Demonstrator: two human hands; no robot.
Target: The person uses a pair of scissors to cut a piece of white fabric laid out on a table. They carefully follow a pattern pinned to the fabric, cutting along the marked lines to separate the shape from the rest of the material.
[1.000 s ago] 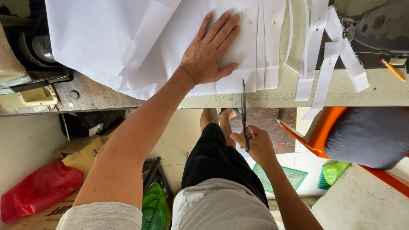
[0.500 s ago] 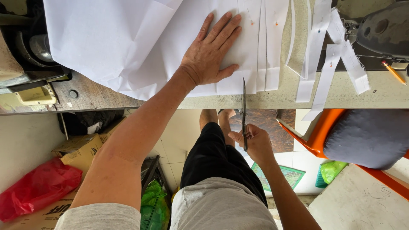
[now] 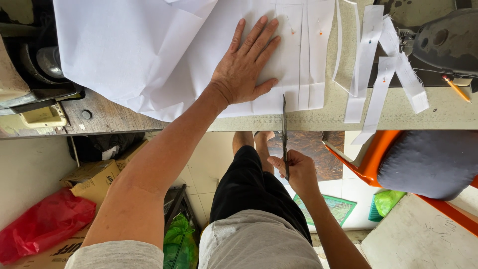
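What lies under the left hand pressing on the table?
The left hand lies flat on white fabric spread over the table. The tabletop beneath the fabric is covered and cannot be seen.

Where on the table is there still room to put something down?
A bare patch of table runs along the near edge, between the scissors and the hanging strips. Another lies left, on dark wood below the white cloth. It is crowded where the left hand presses the cloth and near the sewing machine. The right hand holds the scissors.
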